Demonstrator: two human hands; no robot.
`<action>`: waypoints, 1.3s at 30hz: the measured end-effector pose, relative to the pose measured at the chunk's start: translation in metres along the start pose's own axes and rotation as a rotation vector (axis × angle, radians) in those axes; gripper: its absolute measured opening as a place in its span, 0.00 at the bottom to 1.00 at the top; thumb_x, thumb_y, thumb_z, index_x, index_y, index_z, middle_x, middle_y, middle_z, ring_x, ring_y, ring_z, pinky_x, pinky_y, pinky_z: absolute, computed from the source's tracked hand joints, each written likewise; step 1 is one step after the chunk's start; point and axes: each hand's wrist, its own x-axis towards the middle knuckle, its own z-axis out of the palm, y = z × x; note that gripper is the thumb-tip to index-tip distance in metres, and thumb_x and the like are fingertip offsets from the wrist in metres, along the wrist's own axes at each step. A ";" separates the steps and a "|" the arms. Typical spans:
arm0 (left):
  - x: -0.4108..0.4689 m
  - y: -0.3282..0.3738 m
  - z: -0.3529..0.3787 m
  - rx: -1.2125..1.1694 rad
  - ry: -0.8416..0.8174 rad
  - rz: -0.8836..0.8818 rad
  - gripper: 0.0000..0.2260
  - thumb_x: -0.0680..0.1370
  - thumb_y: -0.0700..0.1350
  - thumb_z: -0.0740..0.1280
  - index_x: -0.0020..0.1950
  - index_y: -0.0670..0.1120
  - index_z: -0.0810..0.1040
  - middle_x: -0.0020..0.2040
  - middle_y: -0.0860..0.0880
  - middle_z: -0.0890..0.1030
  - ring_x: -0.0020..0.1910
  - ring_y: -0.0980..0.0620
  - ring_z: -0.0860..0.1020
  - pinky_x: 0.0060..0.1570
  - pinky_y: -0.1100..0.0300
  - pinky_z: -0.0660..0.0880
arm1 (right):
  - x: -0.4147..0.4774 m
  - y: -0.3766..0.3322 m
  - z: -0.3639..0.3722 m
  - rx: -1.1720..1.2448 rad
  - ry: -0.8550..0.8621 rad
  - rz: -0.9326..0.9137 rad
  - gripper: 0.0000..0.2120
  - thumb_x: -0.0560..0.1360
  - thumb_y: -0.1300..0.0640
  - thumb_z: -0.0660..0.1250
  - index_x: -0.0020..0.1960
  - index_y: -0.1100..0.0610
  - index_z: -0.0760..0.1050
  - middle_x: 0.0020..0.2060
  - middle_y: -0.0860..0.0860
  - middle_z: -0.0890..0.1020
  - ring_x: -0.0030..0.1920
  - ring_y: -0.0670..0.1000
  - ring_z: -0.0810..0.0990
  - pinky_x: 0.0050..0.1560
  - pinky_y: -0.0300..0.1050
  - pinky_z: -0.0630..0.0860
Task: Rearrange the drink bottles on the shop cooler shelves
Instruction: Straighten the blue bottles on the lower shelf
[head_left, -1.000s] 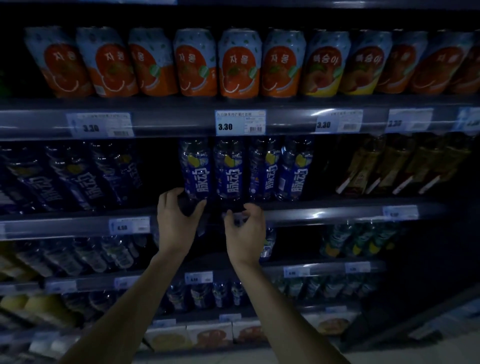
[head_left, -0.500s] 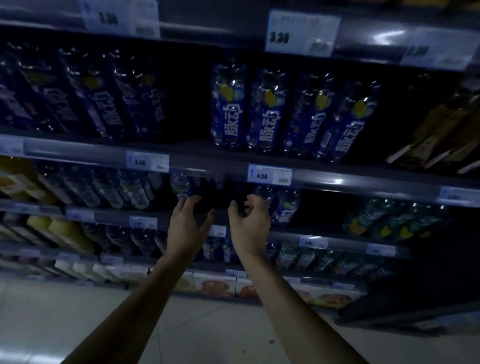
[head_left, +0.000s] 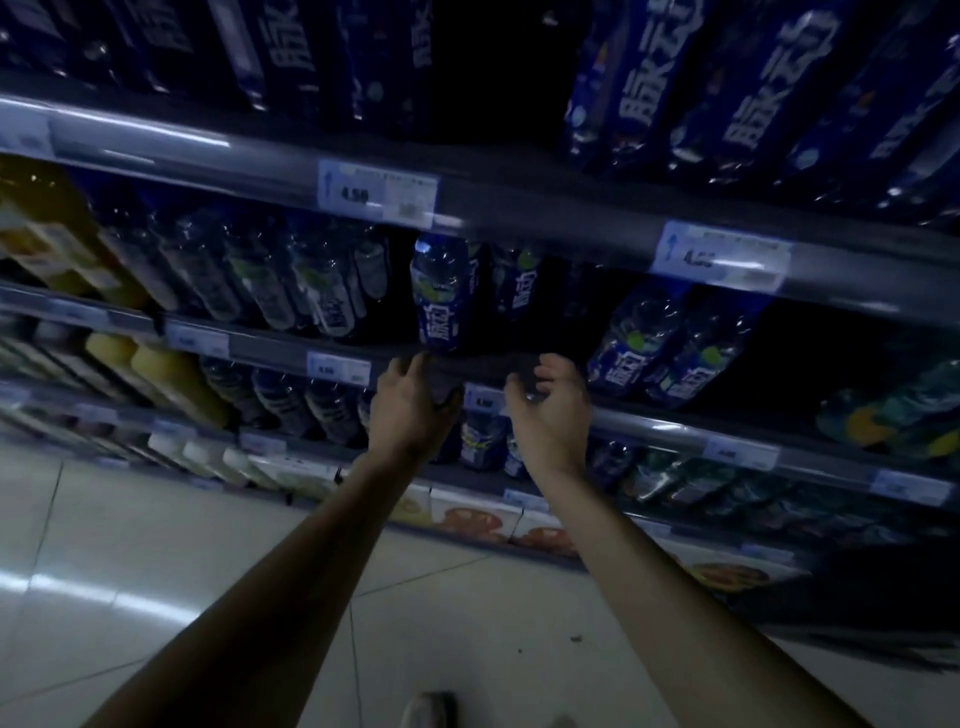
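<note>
A blue-labelled drink bottle (head_left: 440, 293) stands at the front of the middle cooler shelf (head_left: 524, 364), with a second one (head_left: 514, 286) behind it to the right. My left hand (head_left: 415, 402) reaches up just below the front bottle's base, fingers curled near the shelf edge. My right hand (head_left: 550, 410) is beside it, about a hand's width to the right, fingers spread and curved, holding nothing. Two more blue bottles (head_left: 670, 348) lean further right on the same shelf. The scene is dark and blurred.
Large blue bottles (head_left: 727, 93) fill the shelf above. Clear bottles (head_left: 291, 280) and yellow juice (head_left: 47, 228) stand to the left. Lower shelves hold more bottles (head_left: 483, 436) and cartons (head_left: 467, 514). Price tags (head_left: 376, 195) line the rails. Tiled floor (head_left: 156, 545) lies below.
The camera has tilted down and moved closer, so the shelves sit higher in view. Both hands have dropped from the upper blue-bottle shelf to the shelf below it.
</note>
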 end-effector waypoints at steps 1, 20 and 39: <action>0.005 -0.004 0.002 -0.019 0.005 0.006 0.21 0.74 0.50 0.68 0.64 0.43 0.71 0.60 0.38 0.72 0.59 0.38 0.70 0.54 0.44 0.72 | 0.002 0.002 0.006 -0.001 0.008 -0.008 0.20 0.75 0.52 0.68 0.64 0.58 0.71 0.57 0.53 0.77 0.54 0.51 0.77 0.53 0.51 0.77; 0.093 -0.021 0.039 -0.553 0.173 -0.036 0.19 0.71 0.50 0.74 0.58 0.53 0.72 0.53 0.55 0.79 0.47 0.67 0.76 0.44 0.73 0.72 | 0.053 0.026 0.045 -0.031 0.273 -0.045 0.19 0.75 0.54 0.69 0.61 0.61 0.71 0.56 0.52 0.73 0.55 0.51 0.74 0.46 0.29 0.63; 0.091 -0.021 0.040 -0.584 0.184 -0.078 0.18 0.70 0.48 0.75 0.55 0.54 0.72 0.43 0.64 0.76 0.41 0.77 0.73 0.34 0.82 0.67 | 0.057 0.059 -0.004 0.100 0.579 0.145 0.35 0.72 0.58 0.73 0.73 0.64 0.59 0.67 0.59 0.69 0.66 0.55 0.69 0.63 0.35 0.63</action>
